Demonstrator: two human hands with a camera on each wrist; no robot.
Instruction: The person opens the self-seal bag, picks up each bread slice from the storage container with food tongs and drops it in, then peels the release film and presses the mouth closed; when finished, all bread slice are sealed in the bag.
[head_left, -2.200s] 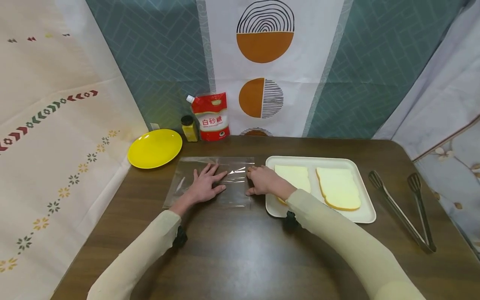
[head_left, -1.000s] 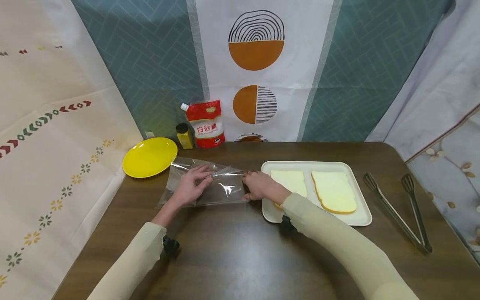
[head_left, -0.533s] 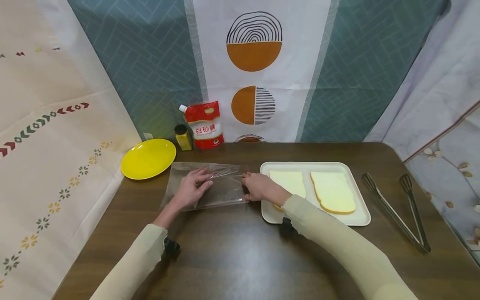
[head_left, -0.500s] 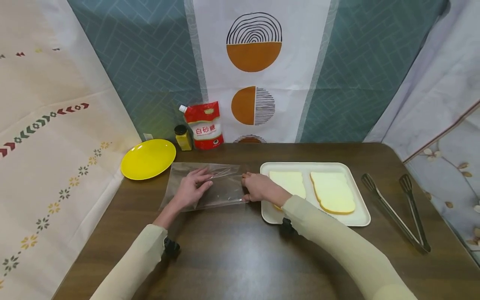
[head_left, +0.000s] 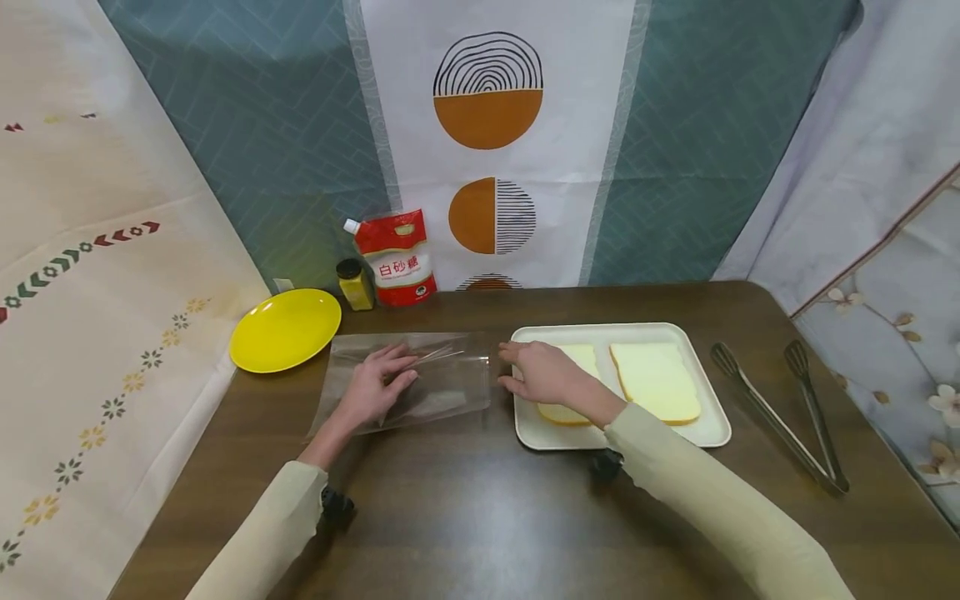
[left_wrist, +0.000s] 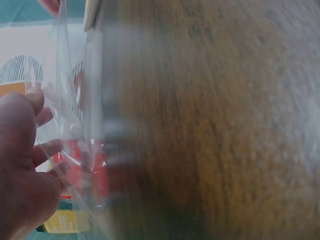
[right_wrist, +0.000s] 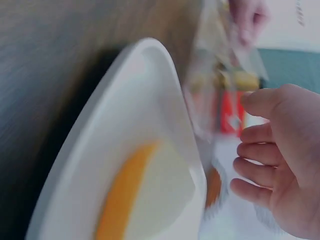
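Note:
A clear plastic bag (head_left: 450, 392) lies on the brown table, creased on its upper side. My left hand (head_left: 371, 387) pinches the film between thumb and fingers, and the creases run out from there. In the left wrist view the film (left_wrist: 62, 100) hangs across the fingertips of my left hand (left_wrist: 25, 155). My right hand (head_left: 551, 375) holds nothing, fingers loosely bent, over the left side of a white tray (head_left: 622, 437). Two bread slices lie on that tray: one slice (head_left: 654, 379) in full sight, the other slice (head_left: 577, 358) partly hidden by my right hand.
Metal tongs (head_left: 780, 429) lie spread to the right of the tray. A yellow plate (head_left: 285, 331) sits at the back left. Beside it stand a yellow jar (head_left: 356, 287) with a black lid and a red and white sugar pouch (head_left: 397, 267), against the hanging cloth.
My right hand has let go of the bag's right end and moved right, over the tray. My left hand, flat on the bag earlier, has drawn in and gathered the film.

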